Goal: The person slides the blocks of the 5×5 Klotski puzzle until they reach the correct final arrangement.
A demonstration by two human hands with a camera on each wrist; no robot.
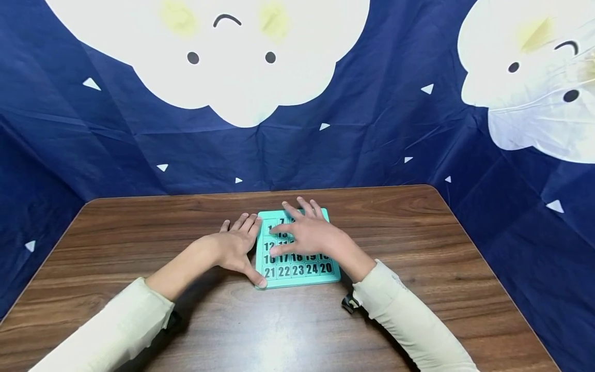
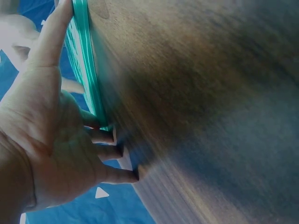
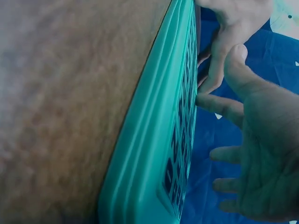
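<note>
A turquoise number slide puzzle (image 1: 299,283) with black-numbered tiles lies flat on the wooden table. My left hand (image 1: 236,249) rests along its left side, thumb on the near-left corner and fingers stretched out by the far-left corner. Over the tiles spreads my right hand (image 1: 310,235), its index fingertip right at the tiles of the upper left. Its thumb hovers above the left columns, and the other fingers extend over the far edge. The right hand hides several tiles; the bottom row, 21 to 24 and 20, shows. In the right wrist view the puzzle's thick ridged side (image 3: 145,130) stands out.
The brown wood-grain table (image 1: 418,289) has rounded far corners. Behind it hangs a dark blue cloth (image 1: 372,150) with white clouds and small triangles. Both forearms wear pale sleeves (image 1: 400,315), with a black strap piece (image 1: 349,303) at the right wrist.
</note>
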